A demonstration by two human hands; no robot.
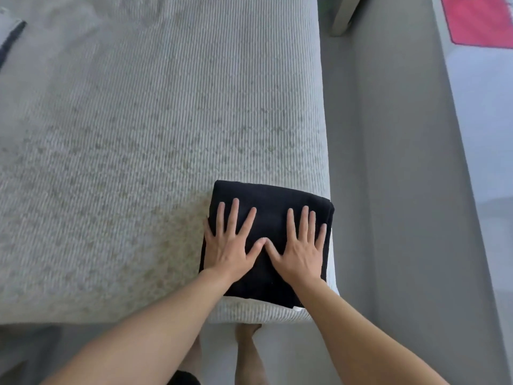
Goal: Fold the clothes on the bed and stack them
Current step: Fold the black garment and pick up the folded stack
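A black garment (pixel 266 198), folded into a thick rectangle, lies at the near right corner of the bed (pixel 138 162). My left hand (pixel 230 245) lies flat on its left half with fingers spread. My right hand (pixel 301 247) presses flat on its right half, fingers straight. The two thumbs touch in the middle. A small white tag (pixel 297 309) shows at the garment's near right corner.
The bed has a ribbed, light grey-white cover. At the far left edge lies a white cloth with a dark band (pixel 11 37). Grey floor (pixel 388 162) runs along the right of the bed, with a red mat (pixel 480 20) at top right. A furniture leg (pixel 342 18) stands beyond.
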